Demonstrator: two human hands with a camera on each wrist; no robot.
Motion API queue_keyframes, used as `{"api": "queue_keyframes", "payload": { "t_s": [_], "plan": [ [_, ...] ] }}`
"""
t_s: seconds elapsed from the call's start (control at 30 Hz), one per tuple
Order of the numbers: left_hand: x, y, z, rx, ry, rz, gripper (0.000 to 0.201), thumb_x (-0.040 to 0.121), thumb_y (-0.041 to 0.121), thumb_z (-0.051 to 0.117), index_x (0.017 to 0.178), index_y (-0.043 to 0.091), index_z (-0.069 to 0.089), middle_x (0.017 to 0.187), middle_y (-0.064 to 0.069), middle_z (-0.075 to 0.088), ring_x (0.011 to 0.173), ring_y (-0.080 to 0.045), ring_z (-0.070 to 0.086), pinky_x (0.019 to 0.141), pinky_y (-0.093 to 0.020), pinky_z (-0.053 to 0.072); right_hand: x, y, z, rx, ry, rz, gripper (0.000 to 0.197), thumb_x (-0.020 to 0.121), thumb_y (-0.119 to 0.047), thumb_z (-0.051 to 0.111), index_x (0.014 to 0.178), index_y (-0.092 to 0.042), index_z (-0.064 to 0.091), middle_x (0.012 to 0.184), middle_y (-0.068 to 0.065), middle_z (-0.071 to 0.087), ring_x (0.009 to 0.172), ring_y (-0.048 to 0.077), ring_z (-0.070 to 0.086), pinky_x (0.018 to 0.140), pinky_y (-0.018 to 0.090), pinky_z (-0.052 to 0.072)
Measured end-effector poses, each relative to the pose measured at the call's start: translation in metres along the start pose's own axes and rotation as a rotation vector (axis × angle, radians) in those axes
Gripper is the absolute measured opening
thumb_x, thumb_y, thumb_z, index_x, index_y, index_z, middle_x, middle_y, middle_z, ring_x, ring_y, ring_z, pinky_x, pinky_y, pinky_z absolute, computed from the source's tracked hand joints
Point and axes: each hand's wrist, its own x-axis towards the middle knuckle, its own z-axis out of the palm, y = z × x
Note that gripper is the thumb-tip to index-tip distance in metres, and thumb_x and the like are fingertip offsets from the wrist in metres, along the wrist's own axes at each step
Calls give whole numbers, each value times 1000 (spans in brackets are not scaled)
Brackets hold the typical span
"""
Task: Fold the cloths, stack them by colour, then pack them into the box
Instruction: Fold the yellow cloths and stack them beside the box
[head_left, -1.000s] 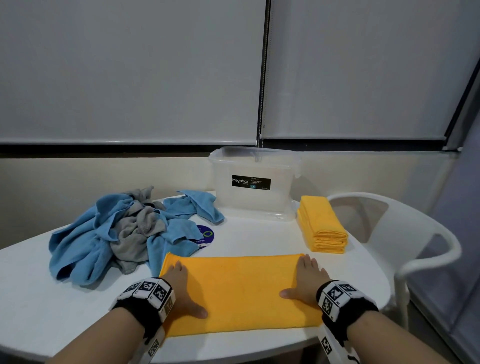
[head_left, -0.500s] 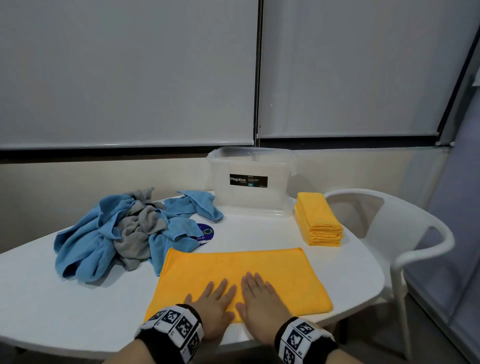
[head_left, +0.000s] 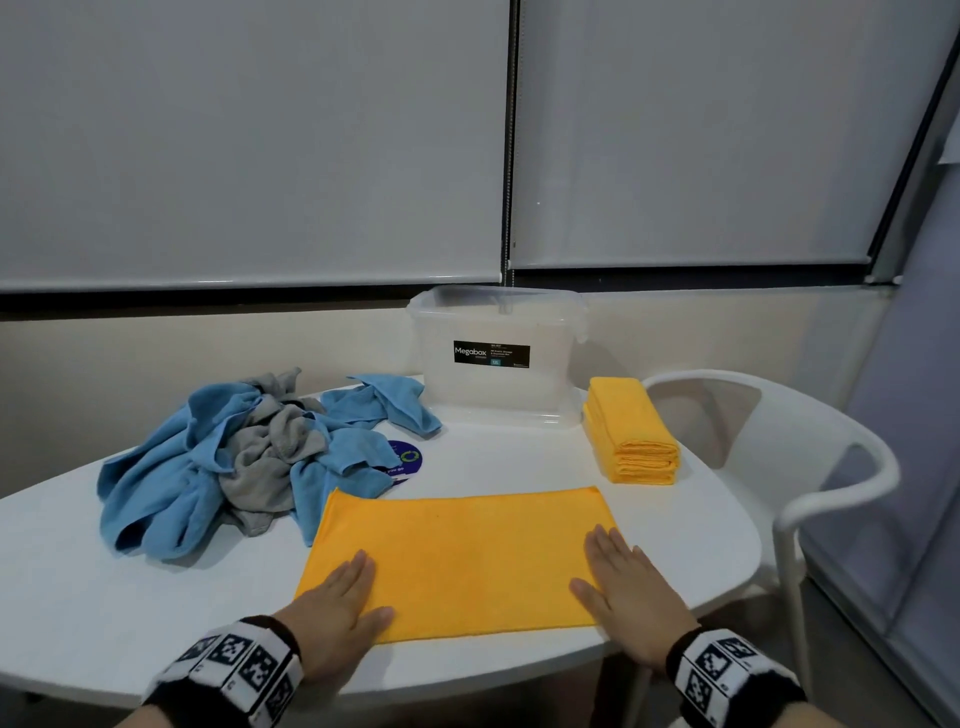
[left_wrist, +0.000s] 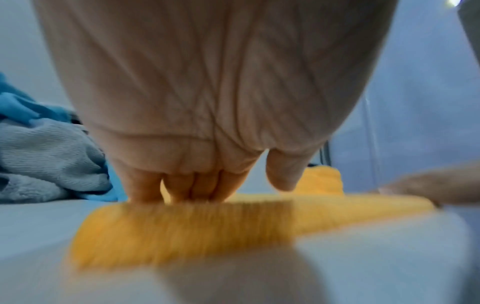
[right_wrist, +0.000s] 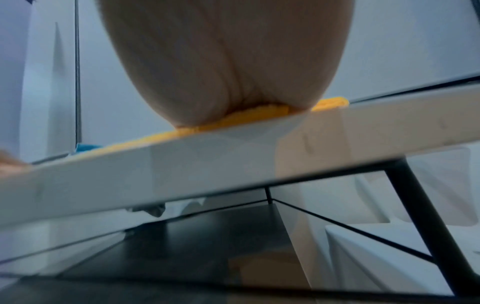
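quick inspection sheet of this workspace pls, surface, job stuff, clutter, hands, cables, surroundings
surface: white table, rounded edge.
job's things: yellow cloth spread flat at the near edge; folded yellow stack right of the clear box; unfolded blue cloths and grey cloth heaped on the left.
clutter: round purple sticker, partly under the heap.
grippers: left hand and right hand press flat on the yellow cloth's ends, fingers straight.
cables: nothing seen.
surroundings: white chair on the right; blinds behind.
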Motion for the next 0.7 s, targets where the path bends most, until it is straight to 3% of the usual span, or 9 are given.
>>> {"api": "queue_keyframes", "payload": {
  "t_s": [0.07,0.13,0.17,0.23,0.33,0.4,0.47,0.57,0.7],
  "plan": [
    [-1,-2,-14,-46,14,-34,79,95,63,19,153,9,8,160,-6,9,147,-21,14,116,-28,16,1,0,-11,49,-33,2,115,66,-82,-13,152,-10,13,161,6,7,148,19,3,119,33,7],
    [2,-7,-30,-73,123,-79,49,100,47,33,134,15,46,136,1,49,126,-19,47,101,-27,37,3,1,-26,146,-18,2,75,89,-65,11,136,-16,42,144,0,42,143,23,26,109,32,24],
    [5,-10,-37,-76,204,-116,37,99,45,39,117,18,57,119,4,58,110,-15,55,89,-25,43,3,2,-33,202,18,35,49,97,-54,24,129,-25,48,134,-9,48,139,23,33,104,31,29],
    [14,-19,-48,-69,365,-208,20,95,38,49,89,21,58,94,4,60,87,-12,56,65,-19,41,9,7,-42,255,147,101,39,101,-32,40,137,-20,45,139,-3,48,134,21,40,104,27,32],
    [28,-26,-59,-72,391,-385,23,89,32,57,74,21,44,79,3,51,74,-13,53,54,-19,35,25,12,-51,250,234,222,31,96,-26,50,122,-9,52,126,8,56,114,21,52,88,26,41],
    [34,-27,-61,-84,310,-468,28,87,34,60,72,20,42,77,5,48,77,-12,55,56,-19,38,31,8,-58,242,105,308,32,94,-35,54,112,-9,52,116,9,57,100,21,54,76,25,39],
    [39,-29,-58,-88,257,-527,32,84,42,65,75,20,44,78,7,49,80,-12,55,63,-20,41,33,3,-64,222,-15,353,44,91,-43,57,116,-7,52,111,8,57,94,20,53,75,24,40],
    [41,-28,-58,-88,224,-552,37,81,50,67,81,18,49,81,5,53,84,-14,56,71,-22,45,40,-3,-68,113,-90,365,52,89,-44,61,123,-7,49,119,6,56,112,21,56,82,26,43],
    [39,-25,-56,-118,210,-558,52,91,50,55,125,12,49,129,-2,55,119,-15,54,92,-22,44,45,-8,-70,48,-119,387,52,90,-41,61,127,-6,49,130,9,56,119,23,55,87,26,43]
  ]
}}
